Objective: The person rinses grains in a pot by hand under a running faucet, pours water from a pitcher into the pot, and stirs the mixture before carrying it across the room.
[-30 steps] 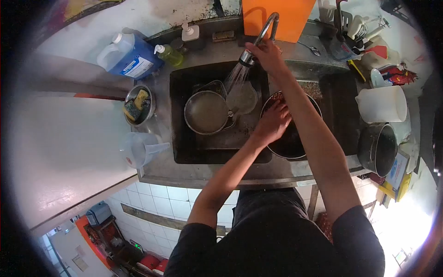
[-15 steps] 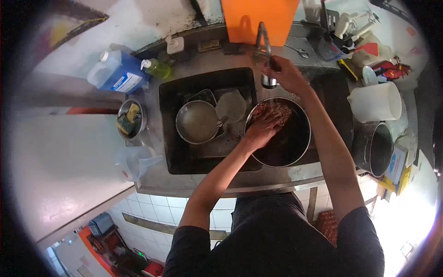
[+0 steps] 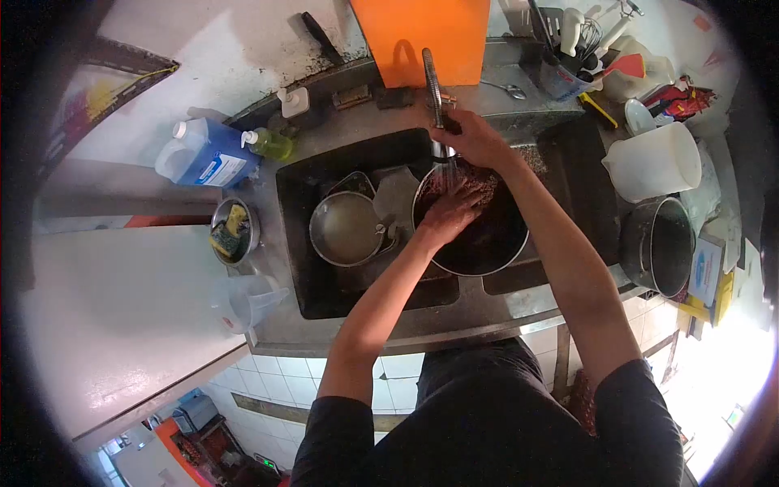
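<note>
Over sink divider: dark round pan, reddish grains along far inner side. Left hand inside pan, fingers spread on grains. Right hand grips faucet head, fingers curled around it; water falling into pan.

You have room between your forearms over the pan at mid-frame, while the faucet and your right hand obstruct its upper edge.
</note>
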`<state>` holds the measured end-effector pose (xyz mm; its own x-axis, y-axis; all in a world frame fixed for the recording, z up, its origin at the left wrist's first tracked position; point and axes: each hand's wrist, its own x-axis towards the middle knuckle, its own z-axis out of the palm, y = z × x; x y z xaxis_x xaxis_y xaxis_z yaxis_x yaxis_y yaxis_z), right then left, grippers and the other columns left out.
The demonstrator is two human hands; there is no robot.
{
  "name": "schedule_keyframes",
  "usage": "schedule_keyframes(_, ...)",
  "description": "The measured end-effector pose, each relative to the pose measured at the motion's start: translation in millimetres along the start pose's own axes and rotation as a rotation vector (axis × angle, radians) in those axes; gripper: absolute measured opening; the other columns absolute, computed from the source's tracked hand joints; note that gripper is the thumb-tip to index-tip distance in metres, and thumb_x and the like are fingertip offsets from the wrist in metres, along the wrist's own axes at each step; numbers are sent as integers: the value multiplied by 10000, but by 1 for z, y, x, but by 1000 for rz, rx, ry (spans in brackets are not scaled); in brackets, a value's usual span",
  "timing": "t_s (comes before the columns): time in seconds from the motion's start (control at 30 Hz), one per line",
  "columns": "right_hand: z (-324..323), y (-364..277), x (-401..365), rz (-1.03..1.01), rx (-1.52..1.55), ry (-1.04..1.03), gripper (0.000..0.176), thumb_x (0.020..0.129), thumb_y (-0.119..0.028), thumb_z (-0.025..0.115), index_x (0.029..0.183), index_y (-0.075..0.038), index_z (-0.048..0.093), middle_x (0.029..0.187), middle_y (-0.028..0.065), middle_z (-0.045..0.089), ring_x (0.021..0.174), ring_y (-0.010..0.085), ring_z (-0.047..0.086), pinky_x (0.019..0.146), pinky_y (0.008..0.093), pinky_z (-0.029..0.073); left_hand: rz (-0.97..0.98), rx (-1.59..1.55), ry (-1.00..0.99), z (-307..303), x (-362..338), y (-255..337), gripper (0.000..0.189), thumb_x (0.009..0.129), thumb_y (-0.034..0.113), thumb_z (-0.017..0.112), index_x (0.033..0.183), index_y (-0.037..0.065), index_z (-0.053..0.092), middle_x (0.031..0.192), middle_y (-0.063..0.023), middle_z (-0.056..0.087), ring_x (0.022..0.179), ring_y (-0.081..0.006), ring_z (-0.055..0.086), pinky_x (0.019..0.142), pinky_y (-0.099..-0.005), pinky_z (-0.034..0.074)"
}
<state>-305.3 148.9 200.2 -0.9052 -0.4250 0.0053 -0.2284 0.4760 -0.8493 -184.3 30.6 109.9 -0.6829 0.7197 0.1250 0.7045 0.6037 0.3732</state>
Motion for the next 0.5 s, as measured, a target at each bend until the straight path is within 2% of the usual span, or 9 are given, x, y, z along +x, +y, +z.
schedule_keyframes(0.07,3,1,-2,-1,25,-74,320,900,-254,615,1054,24,586,848,52,632,783,98,575,714,279,478,-44,-93,68,2,-3,8,319,878,122,536,1190,131,600,1426,-7,394,1352,-222,308,1155,-404,207)
schedule_keyframes(0.13,10,12,-13,-5,444,102,311,919,-271,582,1037,16,594,826,69,634,775,111,590,694,289,483,34,182,139,-3,-7,19,240,846,163,548,1033,61,659,1297,-66,516,1254,-243,430,1096,-412,285)
schedule_keyframes(0.17,15,17,-23,-8,443,99,311,919,-271,582,1037,16,594,826,69,634,775,111,590,694,289,483,-20,120,161,-5,-10,26,212,856,152,547,1001,51,666,1266,-93,528,1253,-272,425,1085,-422,293)
schedule_keyframes(0.23,31,24,-51,311,213,468,258,920,-223,532,1029,7,580,838,151,663,813,290,646,734,366,483,-42,135,178,-6,-15,36,218,865,149,543,1017,45,658,1254,-105,533,1252,-275,425,1085,-431,289)
schedule_keyframes(0.3,54,23,-79,269,-147,364,228,895,-131,502,1058,6,584,945,164,647,888,339,616,815,382,486,-83,78,184,-6,-24,46,293,880,178,545,1128,32,602,1250,-130,528,1245,-297,424,1083,-464,276)
schedule_keyframes(0.33,65,20,-86,273,-145,363,228,895,-131,502,1058,6,584,945,164,647,888,339,616,815,382,486,-84,75,180,-1,-27,46,293,880,178,545,1128,32,602,1250,-130,528,1245,-297,424,1083,-464,276)
schedule_keyframes(0.4,92,10,-93,-198,-477,410,230,835,-70,497,1027,12,592,1060,179,595,988,373,561,897,408,467,-407,-289,-189,11,-34,45,363,879,128,541,1230,40,525,1293,-165,490,1247,-338,417,1053,-495,318)
schedule_keyframes(0.43,103,6,-96,-195,-475,412,230,835,-70,497,1027,12,592,1060,179,595,988,373,561,897,408,467,-406,-288,-193,18,-39,44,363,879,128,541,1230,40,525,1293,-165,490,1247,-338,417,1053,-495,318)
schedule_keyframes(0.5,116,1,-96,-211,-298,235,289,748,18,506,1015,-10,613,1072,199,562,1075,340,509,937,415,433,-299,-320,107,30,-51,42,351,864,139,555,1200,42,531,1244,-185,522,1167,-369,479,980,-496,386)
